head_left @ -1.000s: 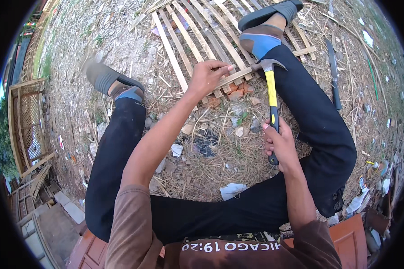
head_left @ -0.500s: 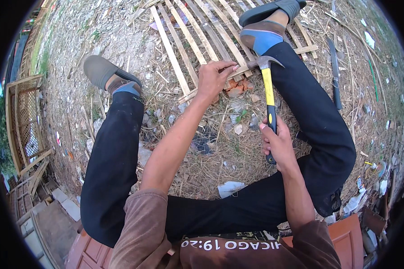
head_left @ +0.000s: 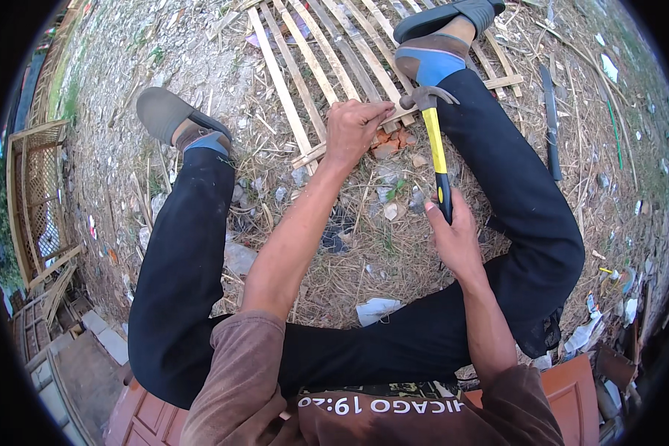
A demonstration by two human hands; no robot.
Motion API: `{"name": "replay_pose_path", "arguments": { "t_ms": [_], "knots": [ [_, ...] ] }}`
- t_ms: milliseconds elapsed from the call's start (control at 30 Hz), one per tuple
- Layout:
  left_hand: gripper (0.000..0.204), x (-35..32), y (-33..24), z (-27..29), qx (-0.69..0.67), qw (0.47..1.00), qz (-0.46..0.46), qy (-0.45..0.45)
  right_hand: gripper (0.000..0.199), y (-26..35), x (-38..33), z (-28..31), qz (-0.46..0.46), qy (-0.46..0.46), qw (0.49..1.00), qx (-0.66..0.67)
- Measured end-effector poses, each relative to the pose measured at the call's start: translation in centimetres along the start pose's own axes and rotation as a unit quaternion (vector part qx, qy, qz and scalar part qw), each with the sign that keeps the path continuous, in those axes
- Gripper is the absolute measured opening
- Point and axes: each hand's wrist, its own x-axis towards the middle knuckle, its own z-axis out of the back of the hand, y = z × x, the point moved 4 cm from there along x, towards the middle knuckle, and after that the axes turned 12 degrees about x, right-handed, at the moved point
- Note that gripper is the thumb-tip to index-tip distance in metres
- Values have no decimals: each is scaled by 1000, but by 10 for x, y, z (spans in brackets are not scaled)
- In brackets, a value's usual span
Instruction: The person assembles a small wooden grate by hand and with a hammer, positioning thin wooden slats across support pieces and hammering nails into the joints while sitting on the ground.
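Observation:
My right hand (head_left: 456, 236) is wrapped round the black grip of a claw hammer (head_left: 436, 141) with a yellow shaft. The steel head hangs just right of my left fingertips, its claw pointing right. My left hand (head_left: 351, 132) is closed in a pinch over the near crosspiece (head_left: 310, 155) of a frame of thin wooden slats (head_left: 281, 82). Whatever sits between those fingertips is too small to make out. Broken orange brick pieces (head_left: 391, 143) lie beneath the crosspiece.
My legs spread around the work, the right foot (head_left: 438, 53) by the slats. A long flat blade (head_left: 549, 123) lies to the right. Dry grass, stones and a white scrap (head_left: 377, 311) cover the ground. A lattice panel (head_left: 43, 201) stands far left; reddish panelled boards (head_left: 572, 398) are behind me.
The hammer head has shifted a little left and up, closer to my left fingertips. My left hand stays pinched at the crosspiece. The whole view has moved slightly.

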Motion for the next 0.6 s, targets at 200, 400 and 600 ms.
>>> {"name": "replay_pose_path", "arguments": {
  "t_ms": [200, 400, 600],
  "knots": [
    [16, -3, 2, -2, 36, 999, -6, 13, 26, 13, -6, -1, 56, -6, 997, -54],
    [14, -2, 5, -5, -91, 992, 85, 18, 27, 12, -6, 2, 36, -11, 998, -50],
    [14, -2, 6, -3, -72, 992, 99, 43, 26, 9, -6, 3, 21, -13, 998, -51]
  ]
}}
